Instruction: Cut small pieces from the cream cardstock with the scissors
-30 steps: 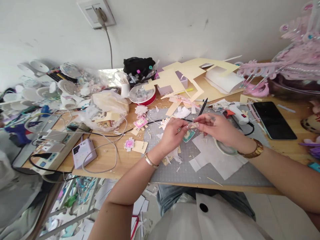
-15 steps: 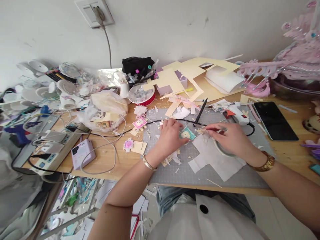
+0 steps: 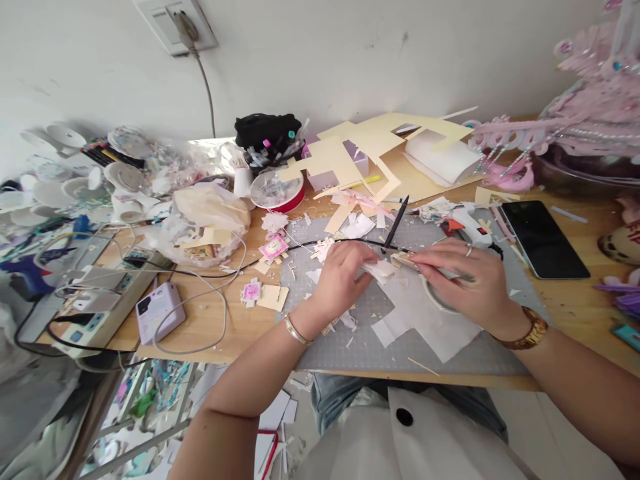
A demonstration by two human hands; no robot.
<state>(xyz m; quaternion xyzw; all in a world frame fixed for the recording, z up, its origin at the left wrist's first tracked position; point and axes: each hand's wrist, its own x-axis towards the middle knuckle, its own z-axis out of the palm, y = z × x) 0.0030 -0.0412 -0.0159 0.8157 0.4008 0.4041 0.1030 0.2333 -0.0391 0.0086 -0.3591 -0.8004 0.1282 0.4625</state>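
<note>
My left hand (image 3: 345, 277) is closed on a small pale card (image 3: 381, 269), gripped at its edge above the grey cutting mat (image 3: 345, 350). Facing it, my right hand (image 3: 463, 275) pinches a small beige piece (image 3: 401, 259) between thumb and fingers; its exact kind is too small to make out. Under my right hand lies a round roll or ring (image 3: 440, 300), partly covered. White cross-shaped paper (image 3: 435, 337) lies flat on the mat below both hands. A black pen (image 3: 397, 223) leans just beyond the fingertips.
A white glue gun (image 3: 470, 227) and a phone (image 3: 545, 239) lie to the right. Cream card offcuts (image 3: 345, 157) pile up at the back. A black cable (image 3: 300, 245) crosses the mat. Leftward are a plastic bag (image 3: 205, 213), a lilac device (image 3: 160, 312) and a power strip (image 3: 107, 307).
The teal card with a drawn face in my left hand has turned, and a pale side now shows. My right hand has moved slightly, still pinching; the view has shifted a little.
</note>
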